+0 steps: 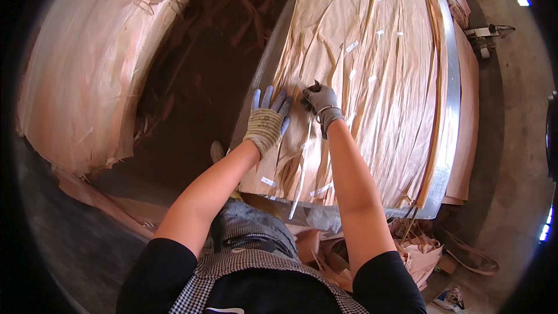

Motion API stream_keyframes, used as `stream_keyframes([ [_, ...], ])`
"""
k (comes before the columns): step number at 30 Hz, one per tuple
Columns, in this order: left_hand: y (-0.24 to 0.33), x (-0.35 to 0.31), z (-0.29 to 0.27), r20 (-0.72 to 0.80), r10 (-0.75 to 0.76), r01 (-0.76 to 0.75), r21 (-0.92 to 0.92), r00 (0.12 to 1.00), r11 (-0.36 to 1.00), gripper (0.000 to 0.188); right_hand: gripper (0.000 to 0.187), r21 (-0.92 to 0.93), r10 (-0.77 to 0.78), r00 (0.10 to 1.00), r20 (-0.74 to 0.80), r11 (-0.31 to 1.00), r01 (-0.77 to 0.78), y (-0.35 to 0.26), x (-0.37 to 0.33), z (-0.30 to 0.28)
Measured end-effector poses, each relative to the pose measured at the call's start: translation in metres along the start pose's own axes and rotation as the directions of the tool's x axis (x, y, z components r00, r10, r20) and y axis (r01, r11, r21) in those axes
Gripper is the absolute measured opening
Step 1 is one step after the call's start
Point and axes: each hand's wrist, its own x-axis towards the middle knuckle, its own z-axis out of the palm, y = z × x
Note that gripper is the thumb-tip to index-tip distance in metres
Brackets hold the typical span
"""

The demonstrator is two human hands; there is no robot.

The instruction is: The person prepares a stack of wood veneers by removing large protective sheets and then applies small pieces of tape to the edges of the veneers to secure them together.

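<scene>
A wrinkled sheet of thin tan wood veneer [372,110] lies over a long metal-edged table in front of me. My left hand [268,117], in a striped glove with bluish fingers, is spread flat on the veneer's left part. Close beside it, my right hand [321,103] in a grey glove is closed, fingertips pinched low over the sheet. A pale bit shows at those fingertips, too small to name. A narrow white strip [301,174] runs from below the right hand toward the near edge. Several short white tape pieces [352,46] stick to the veneer.
A tall stack of veneer [81,75] stands to the left, across a dark gap with loose scraps. The table's metal edge [450,134] borders the right side. Torn veneer scraps [421,256] lie near my right elbow, and concrete floor [511,81] runs along the right.
</scene>
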Motion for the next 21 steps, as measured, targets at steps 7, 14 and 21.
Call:
stream_keyframes([
  [7, -0.002, 0.028, -0.032, 0.212, 0.072, -0.067, -0.028, 0.975, 0.997, 0.085, 0.019, -0.071, -0.025, 0.999, -0.045, 0.997, 0.022, 0.006, 0.013, 0.002],
  [14, -0.013, 0.072, -0.038, 0.504, 0.232, -0.232, -0.063, 0.832, 0.971, 0.098, 0.028, -0.556, -0.269, 0.956, -0.120, 0.815, 0.160, 0.010, 0.012, 0.008],
  [21, 0.004, 0.089, -0.056, 0.647, 0.175, -0.291, 0.076, 0.743, 0.954, 0.097, 0.022, -0.482, -0.280, 0.924, -0.262, 0.867, 0.126, -0.032, -0.032, -0.033],
])
